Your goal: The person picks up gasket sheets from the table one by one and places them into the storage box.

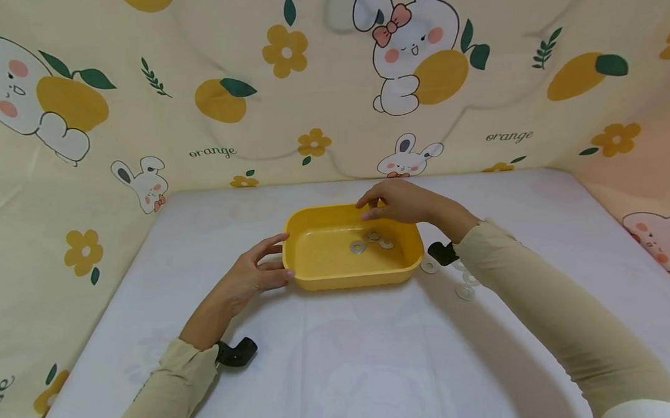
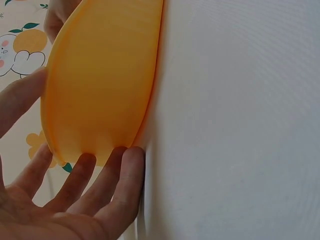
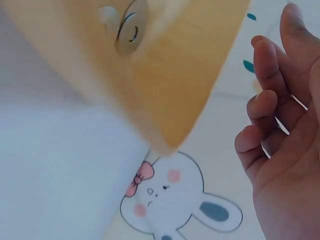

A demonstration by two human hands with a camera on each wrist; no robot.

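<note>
White table (image 1: 373,360): left grip (image 1: 253,271) spread, touching yellow tray (image 1: 357,278).

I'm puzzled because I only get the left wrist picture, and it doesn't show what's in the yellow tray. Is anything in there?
Observer: Yes, a few flat rings lie on the bottom of the yellow tray.
Operator: Cool! Are there more somewhere else?
Observer: Yes, more rings lie on the white table, to the right of the tray.
Operator: I see just a bit of the other hand. Is it holding one?
Observer: The right wrist picture shows no ring in the right hand; its fingers are loosely bent.
</note>
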